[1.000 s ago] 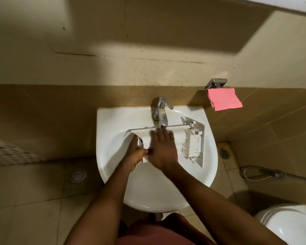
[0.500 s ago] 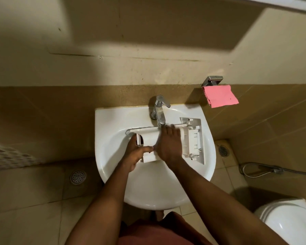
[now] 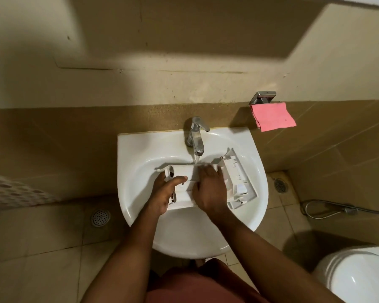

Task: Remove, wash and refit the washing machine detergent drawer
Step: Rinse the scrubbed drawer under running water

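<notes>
The white plastic detergent drawer (image 3: 234,178) lies across the bowl of the white sink (image 3: 136,154), its front panel at the right. A thin stream of water falls from the chrome tap (image 3: 196,136) onto the drawer's far edge. My left hand (image 3: 164,193) grips the drawer's left end, thumb lying over its top. My right hand (image 3: 209,189) rests flat on the middle of the drawer, fingers pointing towards the tap and covering that part.
A pink cloth (image 3: 272,117) hangs from a chrome holder (image 3: 263,96) on the wall to the right. A white toilet (image 3: 357,278) stands at the lower right, with a spray hose (image 3: 328,209) beside it. Floor drains (image 3: 100,217) sit left and right of the sink.
My right hand slid rightwards along the drawer's top. The drawer turned a little, its front panel swinging nearer, and my left thumb came over the top.
</notes>
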